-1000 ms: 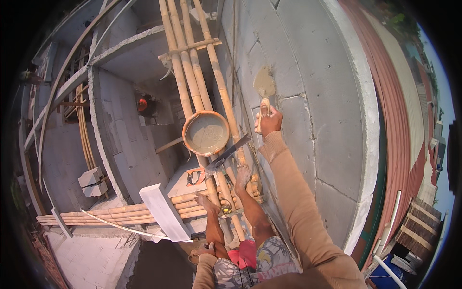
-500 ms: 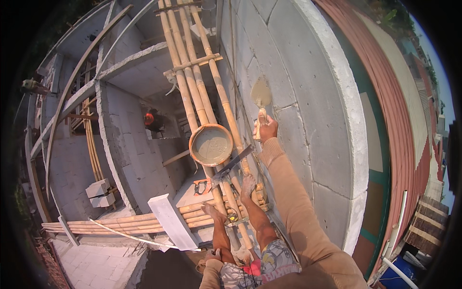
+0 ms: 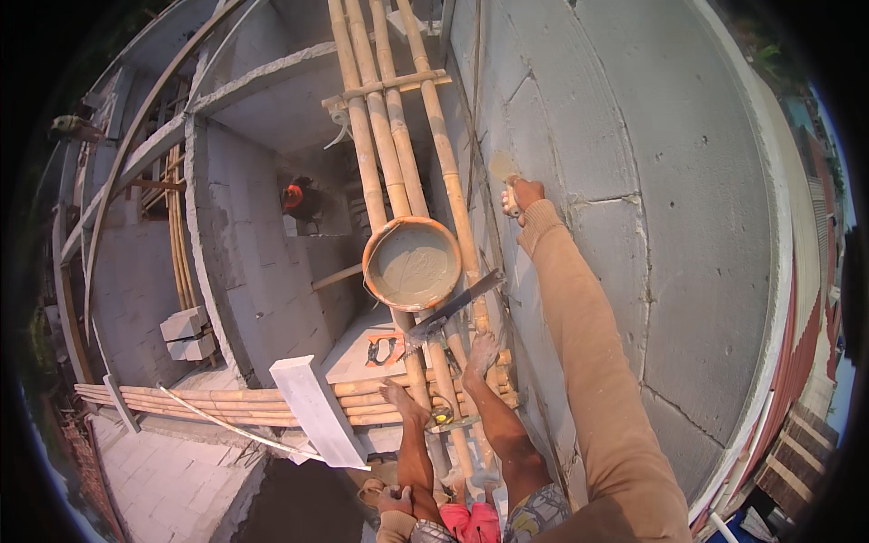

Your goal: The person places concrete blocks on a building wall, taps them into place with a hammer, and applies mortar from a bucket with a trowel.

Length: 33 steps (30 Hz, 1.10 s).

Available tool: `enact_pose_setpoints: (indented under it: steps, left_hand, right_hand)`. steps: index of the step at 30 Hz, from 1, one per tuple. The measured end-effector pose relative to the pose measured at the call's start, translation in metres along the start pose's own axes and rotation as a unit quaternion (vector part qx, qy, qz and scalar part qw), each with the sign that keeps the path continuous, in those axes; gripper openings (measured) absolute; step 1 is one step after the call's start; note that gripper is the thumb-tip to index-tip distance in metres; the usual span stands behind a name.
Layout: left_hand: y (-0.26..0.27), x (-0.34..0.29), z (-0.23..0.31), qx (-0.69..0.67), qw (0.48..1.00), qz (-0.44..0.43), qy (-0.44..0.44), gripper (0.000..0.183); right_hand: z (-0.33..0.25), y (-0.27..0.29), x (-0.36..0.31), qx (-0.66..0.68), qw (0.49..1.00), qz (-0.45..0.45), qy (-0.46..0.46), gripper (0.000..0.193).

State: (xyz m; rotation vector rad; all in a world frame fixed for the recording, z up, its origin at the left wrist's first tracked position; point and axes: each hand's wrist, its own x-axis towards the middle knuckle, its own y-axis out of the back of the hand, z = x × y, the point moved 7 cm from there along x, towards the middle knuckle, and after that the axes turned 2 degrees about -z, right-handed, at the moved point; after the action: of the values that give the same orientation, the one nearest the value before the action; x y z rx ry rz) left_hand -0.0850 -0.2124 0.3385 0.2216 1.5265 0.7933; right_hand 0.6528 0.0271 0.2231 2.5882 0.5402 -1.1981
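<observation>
My right hand [image 3: 526,196] is closed round the handle of a trowel [image 3: 504,166], whose blade lies at the face of the grey block wall [image 3: 697,226]. Low in the picture, my left hand [image 3: 395,500] is curled beside my leg, next to a brownish thing I cannot make out; what its fingers hold, if anything, is hidden. Between the wall and the rooms on the left, an orange-rimmed bucket [image 3: 412,264] of wet grey mortar rests on bamboo poles [image 3: 389,154]. Just nearer lies a handsaw [image 3: 454,305] with an orange and black handle, its blade slanting across the poles.
My bare feet stand on the bamboo, near a small yellow-and-black item [image 3: 443,416]. A pale block [image 3: 317,412] leans across the horizontal poles on the left. Unfinished rooms drop away there, with stacked blocks [image 3: 188,333] and a person in orange and dark [image 3: 301,198] below.
My view has shifted toward the wall. The trowel has turned from blade-up, broad side showing, to lying close against the wall, foreshortened. My left hand stays low by my leg.
</observation>
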Motion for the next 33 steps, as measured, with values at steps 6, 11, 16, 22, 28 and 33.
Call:
enact_pose_setpoints:
  steps: [6,11,16,22,28,33]
  left_hand:
    - [-0.011,-0.015,0.006,0.026,1.0,0.015,0.001,0.036]
    - [-0.018,-0.014,0.005,0.008,1.0,0.02,0.002,0.035]
    - [-0.019,-0.013,0.01,0.051,0.998,0.023,-0.011,0.034]
    - [-0.023,-0.002,0.008,0.032,0.999,0.002,-0.011,0.034]
    - [-0.02,0.0,0.001,0.015,0.999,0.02,-0.021,0.034]
    - [-0.011,-0.005,0.008,0.042,0.999,0.015,-0.03,0.036]
  right_hand:
    - [-0.005,-0.043,-0.004,-0.011,0.993,0.019,0.116,0.031]
    - [-0.035,-0.043,0.004,-0.076,0.985,-0.035,0.149,0.032]
    - [-0.033,-0.027,0.013,0.02,0.998,-0.054,0.02,0.032]
    - [0.043,0.005,-0.031,0.118,0.993,0.008,0.002,0.029]
    - [0.102,0.079,-0.127,0.02,1.0,0.021,-0.005,0.029]
    - [0.089,0.092,-0.197,-0.017,0.998,0.012,0.062,0.029]
